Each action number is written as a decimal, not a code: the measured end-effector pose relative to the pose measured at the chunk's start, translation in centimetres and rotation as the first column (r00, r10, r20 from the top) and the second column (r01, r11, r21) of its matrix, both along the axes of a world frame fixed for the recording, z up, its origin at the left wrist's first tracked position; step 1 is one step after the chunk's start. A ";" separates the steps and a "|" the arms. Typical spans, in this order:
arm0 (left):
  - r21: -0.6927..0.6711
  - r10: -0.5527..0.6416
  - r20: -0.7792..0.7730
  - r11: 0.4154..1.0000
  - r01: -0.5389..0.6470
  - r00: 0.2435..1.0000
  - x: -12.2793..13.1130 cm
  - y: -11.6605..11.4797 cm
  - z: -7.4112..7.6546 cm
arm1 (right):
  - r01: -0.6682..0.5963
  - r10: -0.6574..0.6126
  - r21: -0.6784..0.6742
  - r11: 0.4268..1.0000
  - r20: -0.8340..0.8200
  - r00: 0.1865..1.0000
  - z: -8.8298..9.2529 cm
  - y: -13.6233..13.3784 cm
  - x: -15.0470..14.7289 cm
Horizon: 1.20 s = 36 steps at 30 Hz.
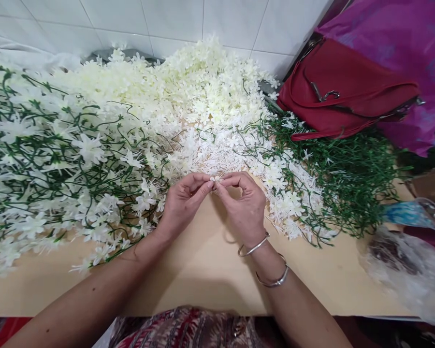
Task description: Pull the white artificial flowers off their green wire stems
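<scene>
Head view, near to far: patterned clothing (188,331) at the front edge; then both forearms over the pale tabletop (199,275), with two metal bangles (275,283) on the right one; left hand (184,205) and right hand (246,205) meet above the wood, thumb and forefinger of each pinched on a small white flower (216,179); its finer parts are too small to make out.

Just beyond the fingertips: loose white strands (217,157); to the left, a heap of stemmed white blooms (90,150), its edge near the left forearm; to the right, a clear plastic bag (409,266), a blue-and-white cup (409,213) and a bundle of green stems (358,179); farther back, a heap of cream petals (210,82) and a red bag (351,87); tiled wall (177,17) behind.

Risks, as judged: the flower is tiny and held by fingertips alone, so a slack pinch could drop it among like-coloured pieces, hard to find again; uneven pressure from the two sides could crease or split a petal; a stem tip might catch on a bangle or forearm, dragging tangled pieces along.
</scene>
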<state>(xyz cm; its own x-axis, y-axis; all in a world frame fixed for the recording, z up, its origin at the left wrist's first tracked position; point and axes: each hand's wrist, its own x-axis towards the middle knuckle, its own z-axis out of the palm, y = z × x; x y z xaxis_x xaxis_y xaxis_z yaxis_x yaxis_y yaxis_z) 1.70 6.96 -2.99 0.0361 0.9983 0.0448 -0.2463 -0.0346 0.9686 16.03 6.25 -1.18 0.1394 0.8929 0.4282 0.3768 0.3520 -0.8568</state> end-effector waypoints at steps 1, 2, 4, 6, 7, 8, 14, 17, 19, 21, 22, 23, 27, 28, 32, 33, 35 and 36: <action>-0.010 0.004 -0.001 1.000 -0.004 1.000 0.0 0.0 0.1 | 0.025 -0.026 0.035 0.999 0.048 0.998 0.0 -0.1 -0.2; -0.015 0.005 -0.006 1.000 -0.005 1.000 0.0 0.0 0.1 | 0.047 -0.054 0.069 0.997 0.092 0.994 0.0 -0.1 -0.3; -0.016 -0.002 -0.018 1.000 0.002 1.000 0.1 0.0 0.2 | 0.082 -0.098 0.115 0.990 0.142 0.985 -0.1 -0.2 -0.6; -0.012 -0.009 -0.016 1.000 0.009 1.000 0.0 0.0 0.2 | 0.097 -0.114 0.122 0.988 0.138 0.984 -0.1 -0.2 -0.8; -0.011 -0.011 -0.010 1.000 0.011 1.000 0.0 0.0 0.2 | 0.104 -0.119 0.117 0.988 0.127 0.985 -0.1 -0.2 -0.8; -0.012 -0.011 -0.003 1.000 0.011 1.000 0.0 0.0 0.3 | 0.111 -0.124 0.109 0.988 0.118 0.985 -0.1 -0.3 -0.8; -0.044 0.035 0.019 0.998 -0.034 0.999 0.1 0.1 0.5 | 0.089 -0.091 0.092 0.992 0.026 0.995 0.2 -0.6 -0.2; -0.055 0.046 0.043 0.998 -0.044 0.998 0.1 0.2 0.3 | 0.018 -0.012 0.050 0.999 -0.111 0.994 0.1 -0.7 0.0; -0.057 0.044 0.047 0.997 -0.041 0.998 0.2 0.3 0.1 | -0.014 0.014 -0.001 1.000 -0.198 0.980 0.0 -0.6 0.2; -0.054 0.043 0.050 0.998 -0.041 0.998 0.2 0.3 -0.1 | -0.005 -0.008 -0.051 0.999 -0.245 0.970 0.0 -0.6 0.2; -0.051 0.042 0.053 0.998 -0.040 0.998 0.3 0.3 -0.2 | 0.003 -0.020 -0.067 0.998 -0.256 0.966 -0.1 -0.6 0.2; -0.047 0.041 0.055 0.998 -0.038 0.998 0.3 0.2 -0.3 | 0.009 -0.029 -0.076 0.997 -0.265 0.964 -0.1 -0.6 0.3; -0.035 0.039 0.046 0.999 -0.037 0.998 0.3 0.2 -0.3 | 0.004 -0.027 -0.088 0.996 -0.264 0.964 0.0 -0.5 0.2; -0.030 0.040 0.043 0.999 -0.039 0.998 0.3 0.1 -0.3 | 0.008 -0.030 -0.090 0.996 -0.244 0.969 0.0 -0.5 0.1; -0.010 0.027 0.004 1.000 -0.027 1.000 0.3 0.0 -0.4 | 0.033 -0.049 -0.094 0.995 -0.178 0.983 -0.2 -0.3 -0.1; -0.006 0.018 -0.011 1.000 -0.018 1.000 0.3 0.0 -0.4 | 0.038 -0.054 -0.098 0.994 -0.173 0.983 -0.3 -0.3 -0.1; 0.007 0.001 -0.036 1.000 -0.001 0.999 0.2 -0.1 -0.5 | 0.052 -0.071 -0.112 0.992 -0.176 0.982 -0.4 -0.3 -0.2; 0.016 -0.005 -0.045 1.000 0.005 0.999 0.2 -0.1 -0.5 | 0.059 -0.080 -0.120 0.991 -0.182 0.980 -0.4 -0.3 -0.2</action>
<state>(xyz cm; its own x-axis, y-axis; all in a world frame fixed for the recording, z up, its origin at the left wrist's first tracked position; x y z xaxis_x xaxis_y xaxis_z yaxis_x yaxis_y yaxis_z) 1.88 6.88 -3.49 0.0433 0.9973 0.0587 -0.2029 -0.0488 0.9780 15.83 5.93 -1.60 0.2706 0.9195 0.2853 0.2271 0.2270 -0.9470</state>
